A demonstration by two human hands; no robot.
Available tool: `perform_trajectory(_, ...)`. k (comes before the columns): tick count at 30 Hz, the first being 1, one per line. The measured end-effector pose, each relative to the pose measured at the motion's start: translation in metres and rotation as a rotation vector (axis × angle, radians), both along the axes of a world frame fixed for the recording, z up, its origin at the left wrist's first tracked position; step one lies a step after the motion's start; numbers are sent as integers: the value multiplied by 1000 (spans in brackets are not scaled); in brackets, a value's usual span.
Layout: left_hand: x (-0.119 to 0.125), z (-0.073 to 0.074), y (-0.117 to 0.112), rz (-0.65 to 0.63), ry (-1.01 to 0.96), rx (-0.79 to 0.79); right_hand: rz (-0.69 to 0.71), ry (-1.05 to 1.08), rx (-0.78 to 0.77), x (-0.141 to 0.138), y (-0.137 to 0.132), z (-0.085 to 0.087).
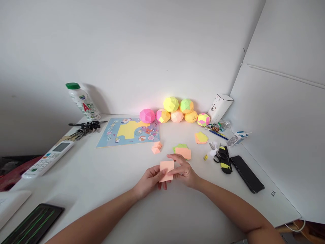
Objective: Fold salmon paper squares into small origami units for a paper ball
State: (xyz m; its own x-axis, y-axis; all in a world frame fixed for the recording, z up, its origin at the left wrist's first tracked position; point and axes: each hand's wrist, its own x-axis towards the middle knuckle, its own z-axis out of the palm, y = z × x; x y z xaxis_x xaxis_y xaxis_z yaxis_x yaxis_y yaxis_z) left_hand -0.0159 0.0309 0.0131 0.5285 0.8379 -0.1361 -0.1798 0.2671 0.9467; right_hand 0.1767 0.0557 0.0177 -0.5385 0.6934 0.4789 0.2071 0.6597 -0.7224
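Both my hands hold a small peach-orange paper square [167,170] just above the white table [106,176], near its middle. My left hand [149,181] pinches the paper's lower left side. My right hand [183,171] curls its fingers around the right and top edges. Just beyond them lies a small stack of peach and green paper squares [183,151], and to its left some folded peach paper pieces [156,147].
Several coloured paper balls [175,112] line the wall. A picture sheet [129,131], keys [85,128], a bottle [82,101] and a remote [48,159] are on the left. Scissors [223,158], a black phone [247,173] and pens [218,133] are on the right.
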Motion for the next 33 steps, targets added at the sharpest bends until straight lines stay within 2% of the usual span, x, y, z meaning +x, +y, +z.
perform_trajectory(3,3,1,-2,8,53,-8,-55,24,-116,4,-9,-13)
perform_trajectory(6,4,1,-3,-14,97,4,-19,93,-215,3,-13,-18)
perform_trajectory(10,3,2,-5,-10,161,26,14,158,-335,0,-13,-14)
perform_trajectory(14,1,1,-6,40,106,62,-5,153,-454,1,-13,-7)
perform_trajectory(19,5,-4,-8,77,135,40,33,164,-621,3,-13,-12)
perform_trajectory(21,6,-5,-7,78,168,29,29,156,-648,3,-13,-15)
perform_trajectory(25,7,-5,-6,67,191,38,-5,192,-608,2,-11,-16)
perform_trajectory(33,7,-4,-7,79,247,37,-25,226,-747,3,-11,-21)
